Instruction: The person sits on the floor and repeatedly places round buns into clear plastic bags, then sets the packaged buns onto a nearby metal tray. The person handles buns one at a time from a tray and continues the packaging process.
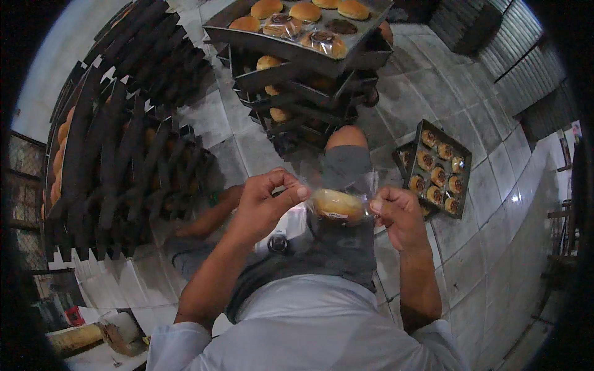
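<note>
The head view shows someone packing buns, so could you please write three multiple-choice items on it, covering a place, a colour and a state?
1. Where is the flat dark tray of wrapped buns?
A. on the tiled floor, to the person's right
B. on the lap
C. on the rack

2. What colour is the round bun in clear plastic wrap?
A. white
B. golden brown
C. green

3. How is that bun held?
A. left hand only
B. lying loose
C. between both hands

Answers: 1 A, it lies on the tiles; 2 B, its crust shows golden; 3 C, the left hand and right hand pinch the wrap's ends.
</note>
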`<state>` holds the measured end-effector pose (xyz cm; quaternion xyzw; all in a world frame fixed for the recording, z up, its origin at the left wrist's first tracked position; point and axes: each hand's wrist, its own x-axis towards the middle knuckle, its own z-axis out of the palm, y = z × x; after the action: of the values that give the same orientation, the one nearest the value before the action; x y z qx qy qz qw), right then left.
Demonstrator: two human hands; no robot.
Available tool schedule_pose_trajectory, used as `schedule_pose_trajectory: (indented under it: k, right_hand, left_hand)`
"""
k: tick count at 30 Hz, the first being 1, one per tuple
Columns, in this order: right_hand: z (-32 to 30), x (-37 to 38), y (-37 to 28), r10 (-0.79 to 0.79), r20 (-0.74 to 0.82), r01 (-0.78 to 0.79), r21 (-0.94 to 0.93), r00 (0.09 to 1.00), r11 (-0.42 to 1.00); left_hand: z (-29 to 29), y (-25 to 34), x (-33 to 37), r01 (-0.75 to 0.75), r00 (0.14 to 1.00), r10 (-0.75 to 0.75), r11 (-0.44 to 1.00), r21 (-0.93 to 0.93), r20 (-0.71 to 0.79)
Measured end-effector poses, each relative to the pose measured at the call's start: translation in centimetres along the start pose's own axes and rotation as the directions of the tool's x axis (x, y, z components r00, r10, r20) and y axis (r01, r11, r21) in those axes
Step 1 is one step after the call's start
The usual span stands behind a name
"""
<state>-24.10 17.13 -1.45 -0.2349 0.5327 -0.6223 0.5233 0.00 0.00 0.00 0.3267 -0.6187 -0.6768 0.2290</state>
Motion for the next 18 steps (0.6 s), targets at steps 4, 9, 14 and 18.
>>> schedule_pose_trajectory:
  k: [4,9,14,18]
  right_hand:
    - [0.7,1.6,-0.6,-0.106,0.033,0.109,-0.127,0.994,0.986]
    - [0.9,2.4,0.8,0.082,-0.077,-0.071,0.132,0.994,0.989]
    - [0.9,-0.5,-0.6,0.022,-0.112,-0.011,0.100,0.993,0.995]
    - [-0.9,-4.9,3.1,0.022,-0.139,-0.038,-0.109,0.990,0.993]
  left_hand:
    - [-0.6,0.5,1.0,-0.010,1.000,0.010,0.999,0.040,0.010]
    - [0.1,-1.8,2.2,0.025,0.992,-0.041,0.992,-0.122,-0.123]
    - [0.0,-1.5,0.5,0.005,0.993,-0.029,0.980,-0.198,-0.117]
    - [1.5,-5.6,-5.4,0.020,0.999,-0.023,0.998,-0.061,-0.050]
